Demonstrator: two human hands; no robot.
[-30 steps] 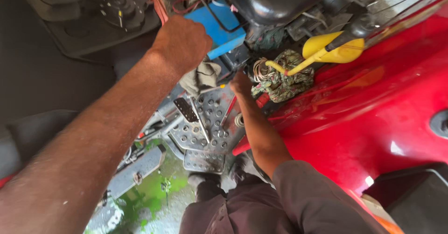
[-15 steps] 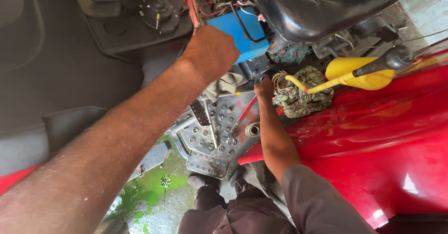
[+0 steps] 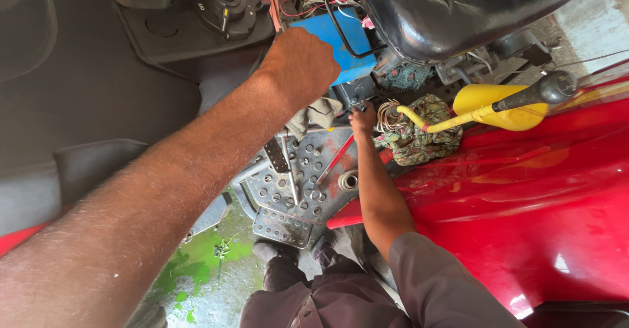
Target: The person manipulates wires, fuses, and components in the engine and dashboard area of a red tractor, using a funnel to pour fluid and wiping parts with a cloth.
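My left hand [image 3: 301, 63] is curled into a fist against the lower left corner of a blue panel [image 3: 344, 46], knuckles up; whatever is under the fingers is hidden. A grey rag [image 3: 318, 115] hangs just below it. My right hand [image 3: 362, 117] reaches down in a grey sleeve and closes on a small dark metal part [image 3: 359, 107] under the blue panel, beside a bundle of pale wires [image 3: 388, 113] and a patterned cloth [image 3: 419, 138].
A perforated metal footplate [image 3: 298, 184] with a pedal [image 3: 275, 154] and a red rod [image 3: 335, 161] lies below the hands. A yellow lever [image 3: 498, 105] with a black knob [image 3: 557, 87], a red fender [image 3: 524, 203], a black tank [image 3: 452, 7] and a green puddle [image 3: 196, 262] surround them.
The view has drifted, so the whole scene sits further right and lower in frame. Both hands stay at the same spots by the blue panel.
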